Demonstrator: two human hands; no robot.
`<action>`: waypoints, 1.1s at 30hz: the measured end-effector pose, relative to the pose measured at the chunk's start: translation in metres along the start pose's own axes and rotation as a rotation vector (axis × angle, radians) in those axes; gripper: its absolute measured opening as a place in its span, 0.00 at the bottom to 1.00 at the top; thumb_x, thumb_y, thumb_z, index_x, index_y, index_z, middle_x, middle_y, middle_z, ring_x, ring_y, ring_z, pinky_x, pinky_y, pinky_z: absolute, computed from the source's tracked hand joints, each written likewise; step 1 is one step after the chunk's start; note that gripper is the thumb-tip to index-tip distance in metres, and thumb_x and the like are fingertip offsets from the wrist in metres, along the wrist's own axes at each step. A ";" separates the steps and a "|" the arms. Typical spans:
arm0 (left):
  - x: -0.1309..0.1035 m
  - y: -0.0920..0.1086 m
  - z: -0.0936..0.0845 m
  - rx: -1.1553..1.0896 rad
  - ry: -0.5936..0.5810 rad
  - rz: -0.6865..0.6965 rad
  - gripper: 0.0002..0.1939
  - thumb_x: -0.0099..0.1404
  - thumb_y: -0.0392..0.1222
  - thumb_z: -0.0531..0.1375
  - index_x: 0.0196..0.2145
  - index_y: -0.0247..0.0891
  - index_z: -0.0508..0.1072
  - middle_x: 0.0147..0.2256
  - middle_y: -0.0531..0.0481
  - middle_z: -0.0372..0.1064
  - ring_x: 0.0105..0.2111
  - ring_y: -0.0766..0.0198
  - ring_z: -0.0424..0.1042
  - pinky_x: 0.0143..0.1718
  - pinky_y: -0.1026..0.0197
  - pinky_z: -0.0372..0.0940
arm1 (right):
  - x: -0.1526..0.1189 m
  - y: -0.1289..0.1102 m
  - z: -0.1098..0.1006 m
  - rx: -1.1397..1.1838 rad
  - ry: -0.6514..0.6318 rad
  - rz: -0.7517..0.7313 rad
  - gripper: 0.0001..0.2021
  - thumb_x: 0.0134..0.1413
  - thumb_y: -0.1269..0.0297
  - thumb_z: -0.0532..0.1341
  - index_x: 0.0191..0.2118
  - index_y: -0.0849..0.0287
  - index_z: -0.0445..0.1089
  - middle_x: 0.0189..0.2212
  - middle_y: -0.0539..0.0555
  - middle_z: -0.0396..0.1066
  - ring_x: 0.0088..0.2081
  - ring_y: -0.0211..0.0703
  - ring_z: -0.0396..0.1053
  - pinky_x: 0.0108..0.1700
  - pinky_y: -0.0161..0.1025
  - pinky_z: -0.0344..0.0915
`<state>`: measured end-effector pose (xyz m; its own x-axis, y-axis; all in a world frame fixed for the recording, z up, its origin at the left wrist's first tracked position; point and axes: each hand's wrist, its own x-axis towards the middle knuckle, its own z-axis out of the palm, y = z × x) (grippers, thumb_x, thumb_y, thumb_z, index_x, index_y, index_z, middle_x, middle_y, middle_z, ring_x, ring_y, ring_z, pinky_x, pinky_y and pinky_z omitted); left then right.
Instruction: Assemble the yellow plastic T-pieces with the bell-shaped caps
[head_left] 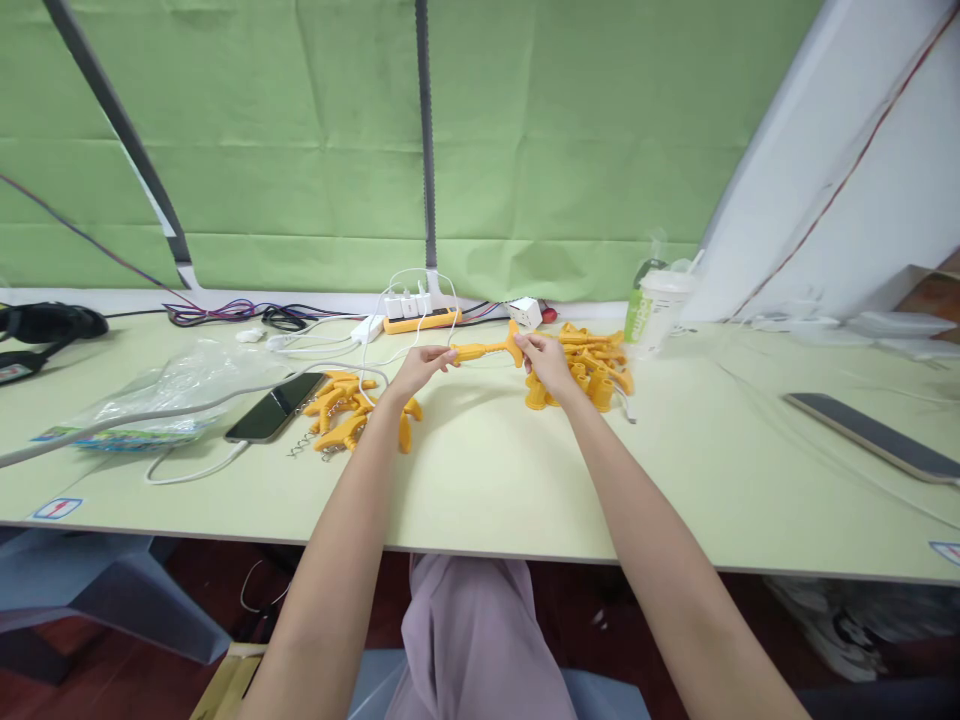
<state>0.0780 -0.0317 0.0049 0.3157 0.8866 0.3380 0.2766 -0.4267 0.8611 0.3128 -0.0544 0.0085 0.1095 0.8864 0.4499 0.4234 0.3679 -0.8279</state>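
Observation:
Between my two hands, a yellow T-shaped tool (487, 349) is held level above the table. My left hand (426, 369) pinches its narrow left end. The T-shaped handle at its right end is gripped by my right hand (541, 362). Below and left of my left hand lies a pile of yellow handles with metal corkscrew spirals (343, 432). Behind and beneath my right hand is a heap of yellow parts (596, 350), with several short hollow cylinders (600, 390) at its front.
On the table (487, 500) lie a phone (274, 408) with a cable, a clear plastic bag (180, 385) and, far right, another phone (874, 432). A power strip (420, 320) and a white cup (660, 310) stand at the back.

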 end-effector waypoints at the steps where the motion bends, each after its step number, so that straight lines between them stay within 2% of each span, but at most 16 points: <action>1: 0.000 0.000 0.000 0.002 -0.002 -0.002 0.25 0.55 0.59 0.57 0.35 0.33 0.77 0.34 0.42 0.75 0.32 0.63 0.67 0.37 0.60 0.61 | 0.000 0.000 0.000 0.000 -0.002 -0.001 0.23 0.49 0.41 0.55 0.20 0.58 0.61 0.13 0.45 0.57 0.16 0.31 0.54 0.20 0.31 0.52; 16: 0.004 -0.008 -0.001 -0.018 0.001 -0.004 0.25 0.55 0.59 0.59 0.38 0.33 0.77 0.34 0.42 0.75 0.32 0.62 0.68 0.37 0.60 0.61 | 0.000 -0.002 0.000 -0.002 -0.002 -0.005 0.24 0.49 0.40 0.55 0.20 0.58 0.61 0.13 0.46 0.57 0.16 0.31 0.54 0.21 0.31 0.53; 33: 0.001 -0.003 0.000 -0.019 0.002 -0.013 0.24 0.54 0.58 0.59 0.37 0.33 0.77 0.35 0.41 0.75 0.32 0.61 0.69 0.37 0.60 0.62 | -0.003 -0.006 -0.001 -0.021 -0.014 0.007 0.24 0.49 0.40 0.55 0.20 0.58 0.61 0.13 0.46 0.57 0.16 0.32 0.54 0.20 0.32 0.51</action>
<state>0.0776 -0.0293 0.0028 0.3100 0.8927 0.3271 0.2632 -0.4112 0.8727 0.3111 -0.0594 0.0130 0.1001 0.8928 0.4393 0.4416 0.3558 -0.8236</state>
